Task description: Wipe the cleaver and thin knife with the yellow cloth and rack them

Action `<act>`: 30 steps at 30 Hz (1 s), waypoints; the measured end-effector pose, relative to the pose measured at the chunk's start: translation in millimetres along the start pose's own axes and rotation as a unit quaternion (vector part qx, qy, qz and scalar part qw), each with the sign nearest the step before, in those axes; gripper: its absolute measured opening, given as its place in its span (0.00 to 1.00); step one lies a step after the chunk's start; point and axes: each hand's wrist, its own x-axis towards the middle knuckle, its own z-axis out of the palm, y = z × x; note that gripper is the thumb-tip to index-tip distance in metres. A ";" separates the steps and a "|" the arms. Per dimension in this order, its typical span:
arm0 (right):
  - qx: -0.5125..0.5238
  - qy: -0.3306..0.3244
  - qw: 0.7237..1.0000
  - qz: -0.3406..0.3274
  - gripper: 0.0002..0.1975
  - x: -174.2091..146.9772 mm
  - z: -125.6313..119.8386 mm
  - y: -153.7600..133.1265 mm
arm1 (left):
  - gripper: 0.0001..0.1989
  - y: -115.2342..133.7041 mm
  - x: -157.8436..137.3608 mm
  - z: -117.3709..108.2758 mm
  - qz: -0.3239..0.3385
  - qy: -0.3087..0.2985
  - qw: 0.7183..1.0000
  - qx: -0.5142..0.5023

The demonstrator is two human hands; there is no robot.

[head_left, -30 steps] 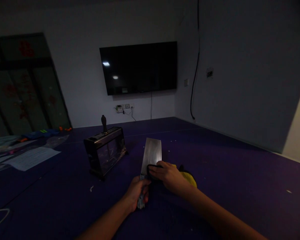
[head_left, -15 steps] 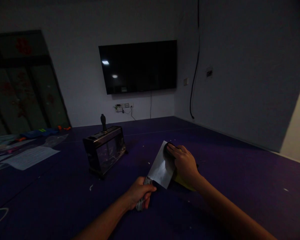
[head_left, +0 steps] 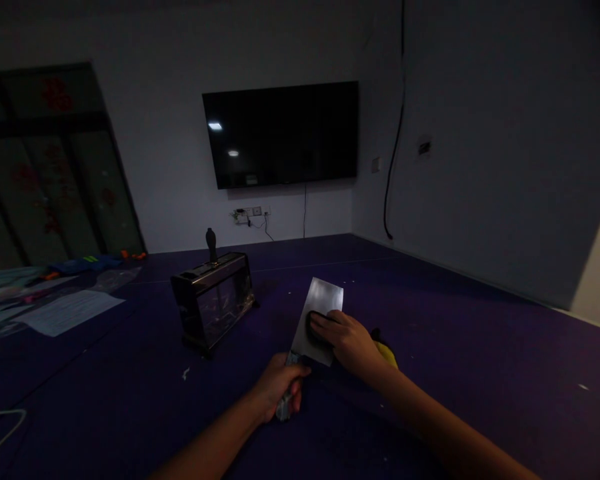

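My left hand (head_left: 276, 385) is closed around the grey patterned handle of a cleaver (head_left: 326, 292), whose broad shiny blade points away from me, tilted upward. Against the blade's face my right hand (head_left: 354, 345) presses a dark rounded pad (head_left: 315, 329); its fingers lie over the pad, and its exact kind is too dark to tell. Partly hidden behind the right wrist, a yellow and black thing (head_left: 387, 354) lies on the purple surface (head_left: 460, 333).
Left of my hands stands a black box-like frame (head_left: 213, 275) with clear sides and a knob handle on top. Papers (head_left: 73, 312), plastic and cloth lie farther left. A white cable (head_left: 10, 413) curves in at lower left. A television (head_left: 283, 133) hangs on the far wall.
My right hand has slid the dark pad down the blade toward the handle, leaving the blade's far end uncovered. The left hand keeps its grip. The view has shifted slightly.
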 end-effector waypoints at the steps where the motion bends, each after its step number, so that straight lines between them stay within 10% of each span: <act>1: 0.013 -0.018 1.000 -0.018 0.23 0.9 -0.7 -5.1 | 0.09 0.0 0.7 -0.1 0.000 0.005 1.000 -0.002; 10: 0.047 -0.073 0.991 -0.099 0.16 3.9 -3.6 -23.1 | 0.08 -0.5 4.8 -1.8 0.005 0.036 0.998 -0.053; 30: -0.131 0.072 0.979 0.139 0.27 -5.7 -2.2 41.9 | 0.09 6.0 -3.0 -1.3 -0.020 -0.090 0.994 0.066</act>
